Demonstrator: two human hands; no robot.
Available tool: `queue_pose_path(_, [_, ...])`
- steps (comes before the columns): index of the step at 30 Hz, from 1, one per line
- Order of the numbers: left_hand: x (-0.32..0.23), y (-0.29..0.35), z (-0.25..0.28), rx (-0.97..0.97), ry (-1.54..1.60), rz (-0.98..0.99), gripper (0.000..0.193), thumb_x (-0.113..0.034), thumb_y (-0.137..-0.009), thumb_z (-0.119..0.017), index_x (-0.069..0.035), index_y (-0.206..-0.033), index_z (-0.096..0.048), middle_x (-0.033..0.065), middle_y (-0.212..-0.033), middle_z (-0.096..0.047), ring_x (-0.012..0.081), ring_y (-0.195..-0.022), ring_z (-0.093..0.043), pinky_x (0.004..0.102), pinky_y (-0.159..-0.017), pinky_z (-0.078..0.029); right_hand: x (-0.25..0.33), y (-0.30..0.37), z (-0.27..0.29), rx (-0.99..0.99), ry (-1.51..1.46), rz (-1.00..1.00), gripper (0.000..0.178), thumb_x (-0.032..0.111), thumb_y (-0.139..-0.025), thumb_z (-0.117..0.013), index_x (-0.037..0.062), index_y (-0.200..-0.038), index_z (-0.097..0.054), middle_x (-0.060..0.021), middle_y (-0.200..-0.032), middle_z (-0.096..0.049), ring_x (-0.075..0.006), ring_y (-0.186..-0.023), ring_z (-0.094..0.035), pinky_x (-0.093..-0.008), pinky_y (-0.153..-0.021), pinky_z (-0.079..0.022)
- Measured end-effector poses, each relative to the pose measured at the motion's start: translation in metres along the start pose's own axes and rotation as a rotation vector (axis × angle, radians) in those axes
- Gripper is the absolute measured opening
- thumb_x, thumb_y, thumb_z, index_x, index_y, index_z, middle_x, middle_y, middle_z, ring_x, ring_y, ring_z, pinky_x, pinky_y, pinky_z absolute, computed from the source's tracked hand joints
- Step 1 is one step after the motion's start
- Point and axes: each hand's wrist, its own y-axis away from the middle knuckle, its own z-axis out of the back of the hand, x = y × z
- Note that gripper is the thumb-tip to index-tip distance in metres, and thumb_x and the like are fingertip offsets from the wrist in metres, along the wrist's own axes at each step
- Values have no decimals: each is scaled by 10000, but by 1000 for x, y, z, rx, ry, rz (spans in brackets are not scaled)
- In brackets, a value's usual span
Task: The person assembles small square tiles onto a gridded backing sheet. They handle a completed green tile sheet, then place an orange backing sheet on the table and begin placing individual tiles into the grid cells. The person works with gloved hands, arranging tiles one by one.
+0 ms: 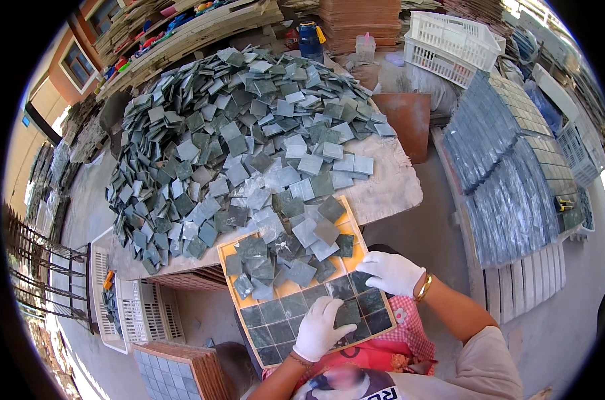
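Observation:
A shallow wooden tray [226, 252] with a yellow base lies tilted across my lap. Dark green square stone tiles [272, 311] fill its near part in rows, edge to edge. Loose tiles [302, 273] are heaped in its far part. My left hand [319, 331], in a white glove, is over the near rows, with thumb and fingers around the edges of one tile [348, 312]. My right hand [394, 273], also white-gloved, reaches over the tray's right side. Its fingers are stretched toward the top row of laid tiles, with nothing visible in them.
A large heap of loose green tiles [242, 133] covers the table [389, 180] ahead. Stacked, wrapped tiles [509, 187] stand on a pallet at right. White plastic crates [449, 43] sit at the far right, another crate [139, 307] at left. Tile-covered boards [172, 373] are stacked low left.

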Motion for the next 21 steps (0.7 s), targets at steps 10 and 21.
queue_pose_path(10, [45,-56,31,-132,-496,-3,728,-439,-705,-746,-182,-1345,-511,152,-1424,-408,341,-1354,-313,528,-1071,-272,30,-69,-7,-318,272,-113,803,412,-715,-763,195,-1401,-406,-139,-1185,-505,-322,-974,-579,-395,-791,-507])
queue_pose_path(21, [97,-148,74,-264,-763,3,574,-447,-844,-606,-120,-1311,-543,113,-1396,-477,309,-1310,-391,510,-1082,-267,-2,-191,-1,-553,241,-14,351,304,-874,-611,205,-1208,-564,-110,-1050,-584,-330,-902,-608,-430,-730,-528])
